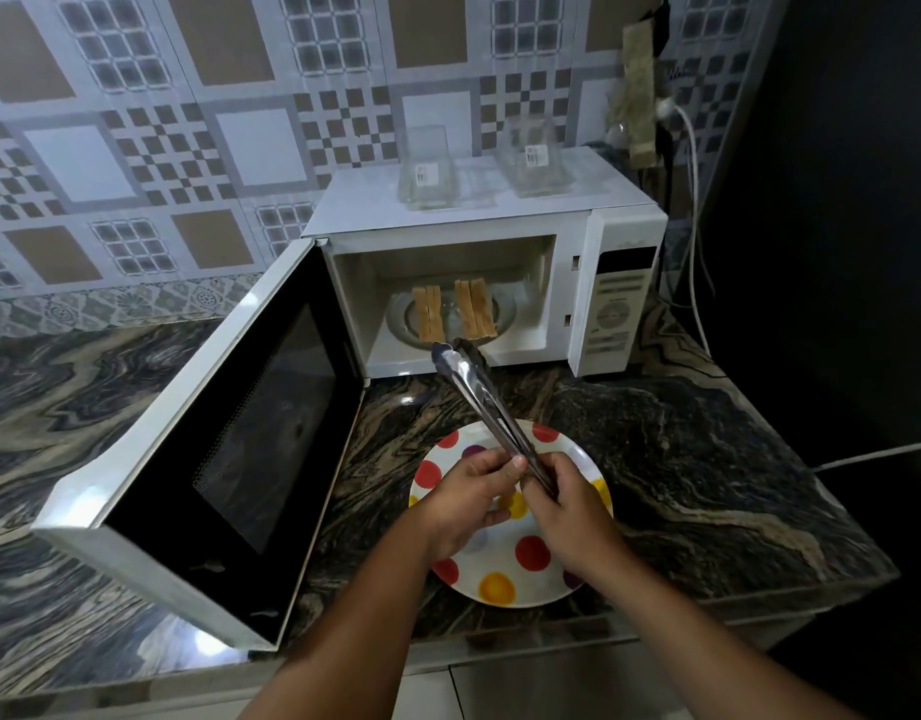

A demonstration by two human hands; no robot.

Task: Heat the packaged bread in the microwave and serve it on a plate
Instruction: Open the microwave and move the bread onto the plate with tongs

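The white microwave (pixel 619 283) stands open, its door (pixel 198 459) swung out to the left. On the glass turntable (pixel 450 317) inside stand two pairs of toasted bread slices (pixel 429 313), set on edge. Metal tongs (pixel 479 392) point at the microwave's opening, their tips just in front of the bread. My left hand (pixel 466 498) and my right hand (pixel 572 517) both grip the tongs' handle end above a white plate (pixel 520 579) with red, yellow and purple dots. The plate lies on the counter with no bread on it.
Two clear plastic bread packages (pixel 429 168) (pixel 533 158) sit on top of the microwave. The dark marbled counter (pixel 707 485) ends at an edge on the right, where white cables (pixel 694 200) hang. A patterned tile wall stands behind.
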